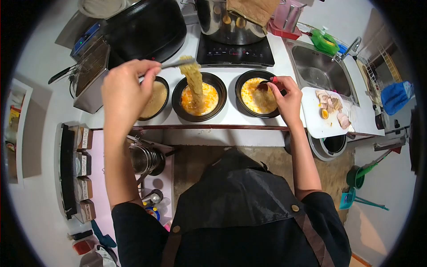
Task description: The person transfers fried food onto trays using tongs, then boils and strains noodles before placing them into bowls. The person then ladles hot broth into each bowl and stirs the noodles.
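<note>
My left hand [129,86] is closed around the handle of a grey metal utensil [175,65]; whether it is a fork or tongs I cannot tell. Noodles [193,82] hang from its end, their lower part in the broth of the middle black bowl [176,108]. With my right hand [289,99] I grip a dark spoon [263,86], its bowl end dipping into the yellow-orange broth of the right black bowl [240,78]. A third black bowl [166,101] with tan broth is partly hidden behind my left hand.
Behind the bowls are an induction cooker [235,53] with a steel pot [213,24] and a large black pot [151,31]. On the right, a white cutting board [313,124] bears sliced meat and a halved egg beside the sink [316,66]. A metal fryer [91,84] stands left.
</note>
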Available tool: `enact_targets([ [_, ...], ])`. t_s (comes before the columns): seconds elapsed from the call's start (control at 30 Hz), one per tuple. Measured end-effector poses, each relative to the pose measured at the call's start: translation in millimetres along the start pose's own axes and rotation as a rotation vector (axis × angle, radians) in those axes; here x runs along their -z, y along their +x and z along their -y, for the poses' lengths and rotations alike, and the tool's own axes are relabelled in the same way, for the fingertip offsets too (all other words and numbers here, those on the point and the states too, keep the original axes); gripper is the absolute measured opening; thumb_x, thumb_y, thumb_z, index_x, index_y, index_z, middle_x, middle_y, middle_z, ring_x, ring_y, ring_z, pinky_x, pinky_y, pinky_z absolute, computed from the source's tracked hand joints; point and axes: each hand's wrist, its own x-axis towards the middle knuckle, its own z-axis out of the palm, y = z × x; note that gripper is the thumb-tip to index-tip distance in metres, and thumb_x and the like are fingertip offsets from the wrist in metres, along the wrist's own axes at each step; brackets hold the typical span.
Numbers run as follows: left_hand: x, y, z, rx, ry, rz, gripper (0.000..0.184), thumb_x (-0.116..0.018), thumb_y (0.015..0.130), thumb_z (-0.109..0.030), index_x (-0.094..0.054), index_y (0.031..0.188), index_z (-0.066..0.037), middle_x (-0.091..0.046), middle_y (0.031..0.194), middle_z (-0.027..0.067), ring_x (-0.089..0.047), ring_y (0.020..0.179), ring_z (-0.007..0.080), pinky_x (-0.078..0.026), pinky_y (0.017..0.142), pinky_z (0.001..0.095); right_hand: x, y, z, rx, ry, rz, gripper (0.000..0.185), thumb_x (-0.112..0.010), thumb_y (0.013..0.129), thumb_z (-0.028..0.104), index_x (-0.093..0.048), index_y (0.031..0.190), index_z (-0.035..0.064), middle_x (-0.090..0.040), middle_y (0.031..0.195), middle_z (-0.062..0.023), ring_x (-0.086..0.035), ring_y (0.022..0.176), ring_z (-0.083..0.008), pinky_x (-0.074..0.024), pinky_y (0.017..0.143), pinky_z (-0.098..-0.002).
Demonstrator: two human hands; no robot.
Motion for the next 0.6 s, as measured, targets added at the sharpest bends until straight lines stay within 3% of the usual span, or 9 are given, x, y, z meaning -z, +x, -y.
enact_targets([
  [0.03,6.4,3.6,1.5,-0.042,-0.020,-0.041,0.013,-0.065,0.080,-0.017,-0.070,0.088,-0.007,-0.066,0.078,0.0109,-0.064,0.068,0.0228,-0.047,0.062,0.0278,0.6,0.2,-1.1,-0.005,0.010,-0.008,0.014,-0.071,0.074,0.006,-0.063,0.084,-0.0021,-0.061,0.080,-0.0086,-0.058,0.062,-0.0133,-0.0463,0.058,-0.0254],
  [0.1,24.0,10.6,-7.4,0.043,0.024,-0.043,0.013,-0.065,0.079,-0.021,-0.071,0.086,-0.013,-0.067,0.076,0.0073,-0.062,0.062,0.0233,-0.047,0.059,0.0307,1.4,0.2,-4.9,-0.020,0.037,-0.018,0.014,-0.071,0.075,0.005,-0.063,0.084,-0.0021,-0.061,0.079,-0.0083,-0.057,0.062,-0.0122,-0.0457,0.057,-0.0249],
  [0.3,36.1,18.8,-1.6,0.058,-0.058,-0.115,0.014,-0.066,0.079,-0.022,-0.071,0.088,-0.012,-0.065,0.069,0.0094,-0.059,0.055,0.0170,-0.044,0.054,0.0267,4.1,-0.6,-7.9,-0.029,0.038,-0.015,0.012,-0.069,0.076,0.005,-0.067,0.087,-0.0001,-0.060,0.078,-0.0074,-0.055,0.060,-0.0112,-0.0446,0.056,-0.0238],
  [0.33,29.7,17.3,2.1,0.060,-0.133,-0.105,0.014,-0.066,0.078,-0.022,-0.071,0.088,-0.012,-0.066,0.073,0.0092,-0.062,0.060,0.0208,-0.046,0.058,0.0289,4.8,-0.9,-6.1,-0.026,0.030,-0.011,0.013,-0.069,0.076,0.005,-0.067,0.088,0.0004,-0.060,0.078,-0.0073,-0.054,0.060,-0.0111,-0.0445,0.056,-0.0237],
  [0.43,11.0,11.0,-3.8,0.033,0.008,0.011,0.017,-0.065,0.080,-0.016,-0.070,0.092,-0.004,-0.068,0.081,0.0111,-0.065,0.072,0.0172,-0.048,0.068,0.0267,6.3,-2.4,-7.8,-0.036,0.025,-0.002,0.013,-0.068,0.077,0.005,-0.068,0.089,0.0010,-0.060,0.079,-0.0071,-0.054,0.060,-0.0109,-0.0441,0.057,-0.0233],
  [0.5,-12.8,6.0,0.2,0.095,0.041,0.118,0.016,-0.065,0.079,-0.021,-0.071,0.089,-0.009,-0.067,0.085,0.0122,-0.066,0.078,0.0260,-0.049,0.069,0.0316,7.3,-3.1,-7.8,-0.030,0.029,-0.007,0.013,-0.068,0.077,0.005,-0.068,0.089,0.0008,-0.059,0.079,-0.0071,-0.054,0.061,-0.0109,-0.0442,0.057,-0.0234],
  [0.57,-34.6,-0.3,-4.9,0.164,0.102,0.195,0.015,-0.067,0.078,-0.024,-0.072,0.088,-0.015,-0.067,0.085,0.0102,-0.065,0.078,0.0284,-0.050,0.068,0.0345,8.6,-4.4,-7.7,-0.025,0.025,-0.013,0.012,-0.068,0.077,0.005,-0.068,0.088,0.0005,-0.059,0.079,-0.0071,-0.054,0.061,-0.0110,-0.0443,0.057,-0.0234],
  [0.6,-50.1,-6.5,1.4,0.084,0.100,0.155,0.013,-0.066,0.078,-0.023,-0.071,0.085,-0.014,-0.067,0.083,0.0087,-0.064,0.075,0.0275,-0.050,0.067,0.0350,9.0,-5.0,-7.7,-0.022,0.019,-0.015,0.012,-0.068,0.077,0.005,-0.068,0.088,0.0005,-0.059,0.079,-0.0072,-0.054,0.061,-0.0110,-0.0443,0.057,-0.0234],
])
